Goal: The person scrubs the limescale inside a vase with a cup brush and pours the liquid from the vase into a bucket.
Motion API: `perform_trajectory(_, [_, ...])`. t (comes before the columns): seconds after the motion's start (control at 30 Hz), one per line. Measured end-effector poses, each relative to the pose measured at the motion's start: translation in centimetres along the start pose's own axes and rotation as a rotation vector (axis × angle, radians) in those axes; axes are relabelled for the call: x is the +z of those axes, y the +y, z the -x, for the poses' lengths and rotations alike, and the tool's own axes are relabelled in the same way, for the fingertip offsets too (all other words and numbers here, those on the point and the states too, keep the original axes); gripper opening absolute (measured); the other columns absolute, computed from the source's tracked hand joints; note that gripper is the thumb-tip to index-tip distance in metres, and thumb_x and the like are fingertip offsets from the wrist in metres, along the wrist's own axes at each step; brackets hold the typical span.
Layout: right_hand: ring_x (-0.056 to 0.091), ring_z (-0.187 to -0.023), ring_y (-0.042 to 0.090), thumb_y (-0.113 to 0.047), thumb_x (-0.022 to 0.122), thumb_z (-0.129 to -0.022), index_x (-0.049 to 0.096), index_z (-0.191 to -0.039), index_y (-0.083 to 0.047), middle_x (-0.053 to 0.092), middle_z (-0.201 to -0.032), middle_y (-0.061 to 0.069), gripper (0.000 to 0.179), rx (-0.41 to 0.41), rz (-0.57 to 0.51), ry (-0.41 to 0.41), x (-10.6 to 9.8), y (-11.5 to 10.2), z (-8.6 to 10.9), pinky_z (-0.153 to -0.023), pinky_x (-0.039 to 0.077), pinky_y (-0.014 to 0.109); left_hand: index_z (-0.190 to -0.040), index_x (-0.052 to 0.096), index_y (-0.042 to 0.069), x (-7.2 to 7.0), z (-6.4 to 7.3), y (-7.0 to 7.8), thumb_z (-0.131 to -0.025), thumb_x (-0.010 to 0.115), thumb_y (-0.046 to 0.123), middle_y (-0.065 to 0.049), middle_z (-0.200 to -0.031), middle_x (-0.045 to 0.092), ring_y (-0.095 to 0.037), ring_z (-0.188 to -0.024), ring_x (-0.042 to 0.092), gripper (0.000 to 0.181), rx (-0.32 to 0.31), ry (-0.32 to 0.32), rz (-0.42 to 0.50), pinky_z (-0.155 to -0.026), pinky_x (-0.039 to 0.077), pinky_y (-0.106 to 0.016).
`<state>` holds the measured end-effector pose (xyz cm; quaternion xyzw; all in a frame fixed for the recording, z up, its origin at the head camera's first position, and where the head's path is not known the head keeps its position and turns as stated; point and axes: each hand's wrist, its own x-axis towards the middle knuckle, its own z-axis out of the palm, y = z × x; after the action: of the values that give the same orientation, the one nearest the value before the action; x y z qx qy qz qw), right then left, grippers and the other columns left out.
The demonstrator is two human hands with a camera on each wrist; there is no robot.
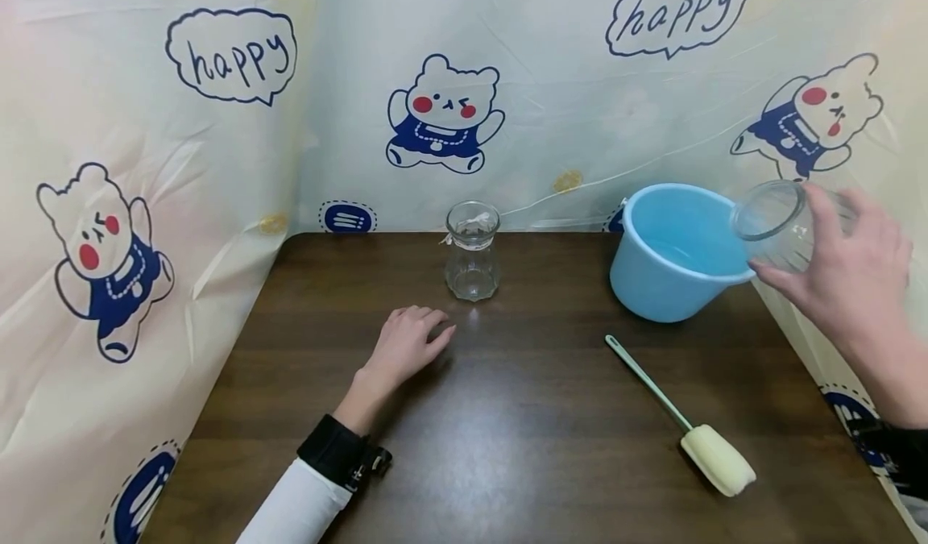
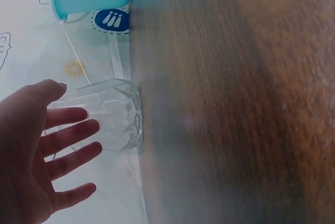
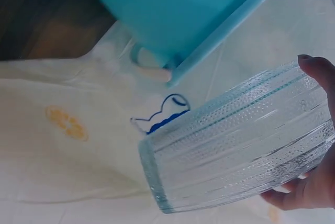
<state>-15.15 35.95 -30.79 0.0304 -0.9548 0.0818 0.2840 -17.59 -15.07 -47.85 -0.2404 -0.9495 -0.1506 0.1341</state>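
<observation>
My right hand [image 1: 855, 270] grips a clear ribbed glass vase [image 3: 235, 140], tilted so its mouth points toward the blue bucket [image 1: 670, 302]. In the head view the vase's rim overlaps the bucket's right edge. Water drops cover parts of the vase's wall in the right wrist view. My left hand [image 1: 408, 341] is low over the table, its fingers loosely extended and nothing in them. Just beyond it stands a second glass vase [image 1: 473, 266], upright, with a thin bow tied round its neck. In the left wrist view that vase [image 2: 115, 114] shows behind the fingers.
A sponge brush [image 1: 718, 459] with a pale green handle lies on the dark wooden table [image 1: 507, 415], in front of the bucket. A printed curtain [image 1: 348, 125] with bears and the word "happy" hangs behind the table and at both sides.
</observation>
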Motion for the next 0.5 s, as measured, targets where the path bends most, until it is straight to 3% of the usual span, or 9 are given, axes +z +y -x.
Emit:
perform_trajectory(0.17, [0.026,-0.13,0.05,-0.017,0.086,-0.063,0.026,-0.153,-0.012,0.03,-0.146,0.033,0.109,0.089,-0.058,0.022,-1.0,-2.1,1.6,-0.1,0.024,0.074,-0.105,0.075,0.013,-0.1,-0.1,0.1,-0.095,0.057,0.039,-0.003,-0.103,0.074,-0.023,-0.1,0.062,0.033,0.004,0.01,-0.002,-0.084,0.049,-0.05])
perform_trajectory(0.37, [0.036,-0.115,0.054,-0.02,0.091,-0.048,0.031,-0.149,-0.009,0.04,-0.131,0.04,0.118,0.033,-0.117,0.107,-1.9,-4.3,3.4,-0.084,0.03,0.071,-0.105,0.075,0.013,0.1,0.0,-0.1,-0.094,0.058,0.038,-0.003,-0.103,0.074,-0.023,-0.102,0.061,0.032,-0.003,0.027,-0.019,-0.084,0.048,-0.05])
perform_trajectory(0.5, [0.038,-0.113,0.052,-0.019,0.092,-0.048,0.032,-0.148,-0.007,0.044,-0.13,0.038,0.117,-0.002,-0.217,0.095,-2.1,-6.0,4.0,-0.086,0.032,0.07,-0.105,0.075,0.013,-0.1,0.1,0.0,-0.094,0.058,0.038,-0.002,-0.104,0.074,-0.023,-0.103,0.061,0.032,-0.016,0.027,-0.025,-0.084,0.048,-0.05])
